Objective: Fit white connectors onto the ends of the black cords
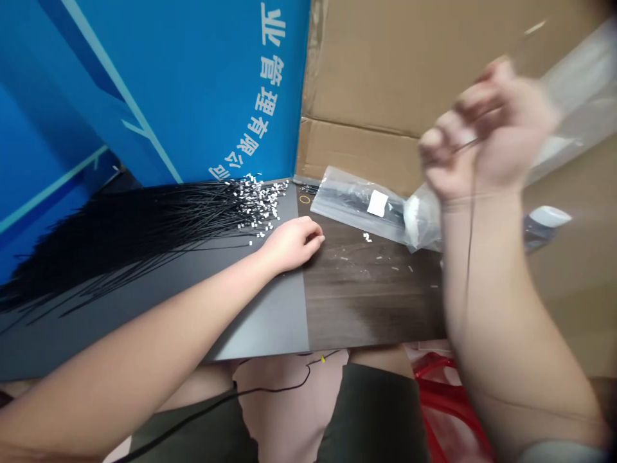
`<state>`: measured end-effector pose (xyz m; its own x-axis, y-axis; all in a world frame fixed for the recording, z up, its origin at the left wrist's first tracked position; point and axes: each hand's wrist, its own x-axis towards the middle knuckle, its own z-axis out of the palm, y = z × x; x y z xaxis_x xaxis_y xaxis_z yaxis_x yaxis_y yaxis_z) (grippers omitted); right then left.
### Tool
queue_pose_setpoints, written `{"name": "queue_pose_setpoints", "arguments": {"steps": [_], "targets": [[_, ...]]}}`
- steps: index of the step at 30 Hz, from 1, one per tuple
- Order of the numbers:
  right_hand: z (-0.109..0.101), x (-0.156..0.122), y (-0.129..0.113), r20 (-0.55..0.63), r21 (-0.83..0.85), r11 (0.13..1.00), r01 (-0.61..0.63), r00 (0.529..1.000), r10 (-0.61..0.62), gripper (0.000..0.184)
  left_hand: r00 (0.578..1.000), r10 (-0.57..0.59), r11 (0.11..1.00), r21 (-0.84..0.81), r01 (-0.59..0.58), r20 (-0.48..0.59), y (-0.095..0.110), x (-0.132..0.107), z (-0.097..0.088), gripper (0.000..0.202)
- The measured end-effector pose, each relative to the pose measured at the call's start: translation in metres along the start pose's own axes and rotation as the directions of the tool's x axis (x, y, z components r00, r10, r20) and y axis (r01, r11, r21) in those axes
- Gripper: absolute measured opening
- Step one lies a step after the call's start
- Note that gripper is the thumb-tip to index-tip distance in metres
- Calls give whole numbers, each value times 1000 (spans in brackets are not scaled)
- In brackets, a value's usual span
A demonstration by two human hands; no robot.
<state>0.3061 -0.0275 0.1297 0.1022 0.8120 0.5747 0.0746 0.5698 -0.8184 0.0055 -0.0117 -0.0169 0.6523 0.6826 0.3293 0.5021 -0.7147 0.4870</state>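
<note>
My right hand [491,132] is raised over the right side, smeared by motion, its fingers curled in. A thin black cord [469,257] runs from this fist down in front of my forearm, and a small white bit shows between the fingers. My left hand [295,244] rests low at the seam of the grey and dark wood tabletop, fingers and thumb curled together; whether anything is inside is hidden. Just left of it lies a large bundle of black cords [139,218] with small white end pieces [260,199].
A clear plastic bag [354,199] with a white label lies behind my left hand. Small white scraps [367,237] dot the dark wood surface [366,308]. A cardboard sheet [366,77] and a blue panel [193,77] stand behind. A red stool [441,399] shows below right.
</note>
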Motion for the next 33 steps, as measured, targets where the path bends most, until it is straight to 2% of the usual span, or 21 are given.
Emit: {"name": "queue_pose_setpoints", "arguments": {"steps": [2,4,6,8,12,16,21,28,33], "targets": [[19,-16,37,-88,181,983,-18,996,34,28,1000,27,997,76,-28,12,4,1,3,20],[34,-28,70,-79,214,966,-143,983,163,37,999,33,993,112,-37,38,11,6,7,21],[38,-36,94,-67,254,946,-203,972,227,44,996,12,994,109,-22,92,21,17,13,19],[35,-40,104,-63,303,930,-209,969,238,46,987,-28,998,67,17,159,33,34,20,16],[23,-40,103,-66,312,921,-232,962,265,41,975,-63,990,-111,88,215,55,76,40,16],[18,-39,96,-81,304,916,-262,951,299,32,970,-59,990,-109,87,235,61,101,57,13],[16,-37,91,-115,252,940,-230,957,265,32,968,-24,995,-86,47,248,57,104,65,11],[22,-38,88,-127,285,925,-252,946,297,38,970,-69,991,129,39,234,65,101,70,18],[25,-38,89,-94,305,923,-234,957,274,36,967,-67,978,207,15,246,73,98,71,18]]}}
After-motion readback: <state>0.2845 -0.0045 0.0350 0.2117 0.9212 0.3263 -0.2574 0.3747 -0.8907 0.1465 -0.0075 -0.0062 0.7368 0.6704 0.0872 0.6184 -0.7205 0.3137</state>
